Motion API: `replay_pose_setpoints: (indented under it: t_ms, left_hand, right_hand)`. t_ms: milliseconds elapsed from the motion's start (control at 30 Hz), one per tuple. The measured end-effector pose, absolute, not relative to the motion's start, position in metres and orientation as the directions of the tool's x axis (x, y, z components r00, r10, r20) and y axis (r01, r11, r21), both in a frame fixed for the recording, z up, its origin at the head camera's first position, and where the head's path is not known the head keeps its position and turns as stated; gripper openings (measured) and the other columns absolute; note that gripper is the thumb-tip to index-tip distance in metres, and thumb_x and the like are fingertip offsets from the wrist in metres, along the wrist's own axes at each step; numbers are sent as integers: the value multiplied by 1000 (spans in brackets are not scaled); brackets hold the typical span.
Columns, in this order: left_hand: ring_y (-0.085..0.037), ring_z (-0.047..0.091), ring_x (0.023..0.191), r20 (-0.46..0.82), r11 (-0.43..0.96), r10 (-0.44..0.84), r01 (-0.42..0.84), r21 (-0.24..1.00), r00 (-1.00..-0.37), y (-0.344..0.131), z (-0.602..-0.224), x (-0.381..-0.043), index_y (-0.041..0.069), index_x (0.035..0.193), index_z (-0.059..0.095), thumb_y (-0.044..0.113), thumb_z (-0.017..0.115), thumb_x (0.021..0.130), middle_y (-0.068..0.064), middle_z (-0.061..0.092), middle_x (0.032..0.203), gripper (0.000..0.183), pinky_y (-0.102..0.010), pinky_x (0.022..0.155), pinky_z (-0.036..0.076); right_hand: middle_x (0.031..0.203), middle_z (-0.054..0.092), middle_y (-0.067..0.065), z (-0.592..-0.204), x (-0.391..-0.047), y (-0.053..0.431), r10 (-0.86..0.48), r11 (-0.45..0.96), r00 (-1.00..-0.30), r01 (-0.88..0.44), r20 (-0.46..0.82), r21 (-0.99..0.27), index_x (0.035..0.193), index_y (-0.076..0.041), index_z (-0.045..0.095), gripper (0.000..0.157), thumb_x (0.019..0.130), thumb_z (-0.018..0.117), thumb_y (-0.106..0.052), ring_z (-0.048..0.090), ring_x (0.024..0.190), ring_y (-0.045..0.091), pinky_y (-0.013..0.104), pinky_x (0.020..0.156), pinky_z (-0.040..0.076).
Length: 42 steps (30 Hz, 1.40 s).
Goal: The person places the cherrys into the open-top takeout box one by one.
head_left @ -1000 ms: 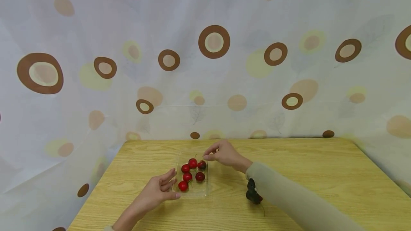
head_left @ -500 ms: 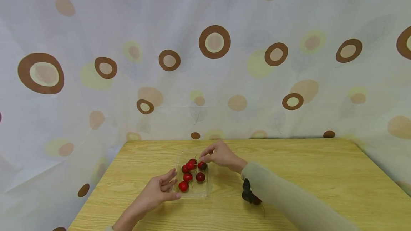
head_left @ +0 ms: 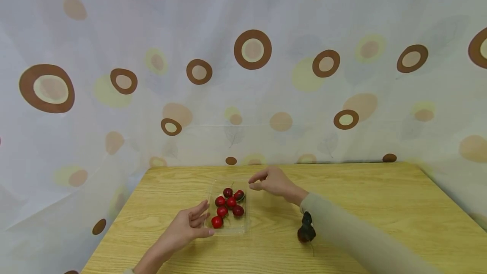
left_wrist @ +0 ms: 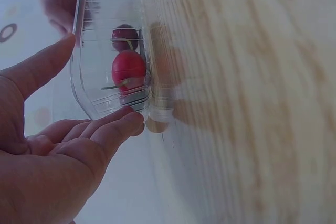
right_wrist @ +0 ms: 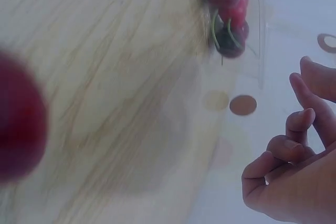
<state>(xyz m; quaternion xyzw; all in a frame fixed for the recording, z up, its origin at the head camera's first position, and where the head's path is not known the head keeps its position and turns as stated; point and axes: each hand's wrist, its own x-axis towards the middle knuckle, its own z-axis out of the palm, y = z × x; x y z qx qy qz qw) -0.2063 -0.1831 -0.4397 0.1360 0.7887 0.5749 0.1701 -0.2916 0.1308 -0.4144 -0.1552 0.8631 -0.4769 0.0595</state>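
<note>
A clear plastic box (head_left: 233, 228) with several red and dark cherries (head_left: 231, 202) in it stands on the table. My left hand (head_left: 183, 224) is at the box's left side, fingers fairly straight. In the left wrist view, the thumb touches the rim and the fingertips (left_wrist: 134, 119) lie against a lower corner of the box. Just right of the far right corner hovers my right hand (head_left: 274, 182), thumb and index tips close together, with nothing seen between them. One loose cherry (head_left: 303, 236) with a stem lies on the table, partly behind the right wrist's black camera; in the right wrist view this cherry (right_wrist: 20, 119) looms blurred.
The wood-grain table (head_left: 365, 189) runs back to a white curtain (head_left: 281, 96) with brown ring patterns. Over the table's right half stretches my right forearm in a light sleeve (head_left: 354, 231).
My right hand dipped left over the box's far right corner, then drew back right. A red cherry there now sits lower among the others. My left hand has stayed put.
</note>
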Motion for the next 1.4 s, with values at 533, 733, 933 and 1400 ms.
replay_pose_setpoints:
  t_ms: [533, 733, 933, 1400]
  left_hand:
    - [-48, 33, 149, -138, 275, 415, -20, 961, -899, -185, -440, -207, -7, 164, 22, 10, 79, 96, -29, 21, 167, 90, -44, 109, 49]
    - [-48, 35, 147, -114, 285, 421, 12, 958, -900, -185, -441, -206, -9, 163, 23, 10, 81, 95, -30, 23, 166, 90, -45, 109, 48]
    - [-49, 35, 148, -115, 280, 410, 4, 960, -905, -184, -441, -208, -9, 163, 24, 9, 81, 95, -30, 24, 166, 90, -43, 108, 50]
    - [-50, 36, 147, -112, 299, 409, 18, 954, -906, -185, -440, -207, -10, 162, 24, 11, 82, 94, -31, 25, 165, 91, -46, 108, 49]
  right_hand:
    - [89, 70, -1, -413, -234, 254, -295, 620, -948, -282, 116, -732, 101, -8, 85, 16, 94, 82, -23, 47, 67, 18, 31, 57, 38]
    - [77, 63, -3, -421, -202, 274, -339, 633, -937, -295, 86, -716, 93, -13, 86, 13, 92, 85, -26, 45, 62, 12, 27, 54, 39]
    - [74, 60, -7, -436, -176, 276, -429, 608, -901, -341, 65, -717, 84, -20, 86, 11, 88, 87, -30, 47, 63, 9, 27, 55, 41]
    - [77, 64, -18, -456, -164, 261, -423, 686, -906, -344, 35, -641, 69, -27, 78, 18, 81, 91, -32, 51, 72, 2, 23, 64, 45]
